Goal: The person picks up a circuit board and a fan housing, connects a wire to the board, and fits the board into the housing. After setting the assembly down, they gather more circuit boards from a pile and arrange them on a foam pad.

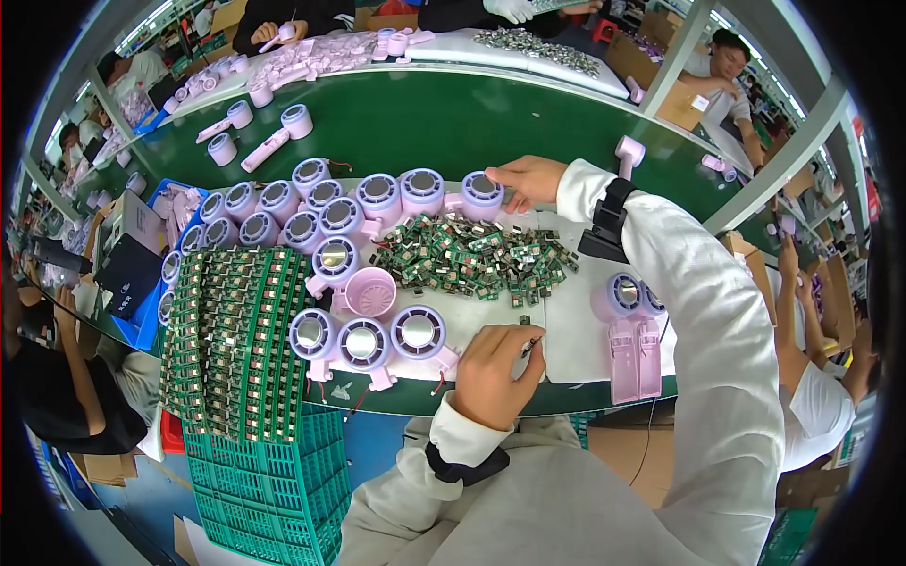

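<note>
1. In the head view, the only one, we saw a green workbench [557, 118] with a white work mat [590, 349], where the work looked partway along, in our judgement.
2. Two pink-handled fans [634, 354] lay side by side at the right, seemingly furthest along, though we could not confirm they were finished.
3. Much appeared left: a row of lilac fan heads [421, 189] stood behind and left of a loose heap of circuit boards [472, 255]. Nearer fan heads [363, 342] trailed red wires, and boards in uncut panels [231, 344] lay far left.
4. The right hand [533, 179] touched the rim of the rightmost fan head [482, 191] in the back row, behind the heap; we could not tell whether its fingers were clamped.
5. The left hand [493, 375], by the near edge, had thumb and forefinger pinched together on a small dark-and-silver piece [530, 347], too small to identify.
6. The touched fan head faced upward, silver disc on top; a pink stub beside it pointed left, perhaps its own. The pair's long axes ran from heads at the far end to handles pointing toward the wearer.
</note>
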Motion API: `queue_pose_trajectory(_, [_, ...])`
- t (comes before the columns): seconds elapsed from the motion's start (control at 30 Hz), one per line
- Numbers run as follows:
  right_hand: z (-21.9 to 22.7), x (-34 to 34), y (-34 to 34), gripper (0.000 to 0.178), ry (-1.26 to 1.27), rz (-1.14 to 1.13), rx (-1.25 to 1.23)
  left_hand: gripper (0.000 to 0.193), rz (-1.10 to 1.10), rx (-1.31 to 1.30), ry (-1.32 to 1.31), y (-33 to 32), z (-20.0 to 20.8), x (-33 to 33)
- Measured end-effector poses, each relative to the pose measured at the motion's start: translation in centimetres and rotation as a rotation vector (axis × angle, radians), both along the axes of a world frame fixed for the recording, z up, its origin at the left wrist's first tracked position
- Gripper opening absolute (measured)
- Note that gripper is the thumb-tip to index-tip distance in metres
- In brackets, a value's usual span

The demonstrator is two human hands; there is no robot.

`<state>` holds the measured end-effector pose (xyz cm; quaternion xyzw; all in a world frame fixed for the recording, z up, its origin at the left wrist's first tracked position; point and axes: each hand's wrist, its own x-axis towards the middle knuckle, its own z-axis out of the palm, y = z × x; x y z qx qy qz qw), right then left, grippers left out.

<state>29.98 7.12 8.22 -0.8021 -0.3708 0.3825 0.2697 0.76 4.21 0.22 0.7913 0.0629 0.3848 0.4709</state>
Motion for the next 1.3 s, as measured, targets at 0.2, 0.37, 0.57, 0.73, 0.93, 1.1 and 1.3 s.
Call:
queue_pose_trajectory(0.2, [0.8, -0.2, -0.9, 0.062, -0.16, 0.081, -0.092, 0.023, -0.012, -0.049, 0.014, -0.7, 0.1, -0.3])
queue_pose_trajectory(0.37, [6.4, -1.1, -6.8, 0.038, -0.449, 0.15, 0.241, 0.024, -0.046, -0.127, 0.019, -0.6, 0.3, -0.4])
queue_pose_trajectory(0.57, [12.6, -13.0, -19.6, 0.021, -0.836, 0.162, 0.006, 0.023, -0.054, -0.188, 0.113, 0.3, 1.3, -0.6])
queue_pose_trajectory(0.73, [8.8, -18.8, -25.3, 0.029, -0.931, -0.03, -0.091, 0.021, -0.112, -0.263, 0.003, -0.8, 1.2, 0.0])
queue_pose_trajectory(0.93, [0.6, -14.9, -26.0, 0.037, -0.924, 0.205, 0.179, 0.02, -0.419, -0.193, 0.112, -2.9, 1.9, 0.4])
queue_pose_trajectory(1.1, [-1.5, -14.1, -25.9, 0.037, -0.904, 0.298, 0.313, 0.022, -0.516, -0.117, 0.151, -3.0, 1.7, -0.2])
queue_pose_trajectory(1.3, [-1.7, -14.8, -25.2, 0.032, -0.767, 0.293, 0.428, 0.023, -0.641, -0.094, 0.248, -2.7, 1.7, -0.5])
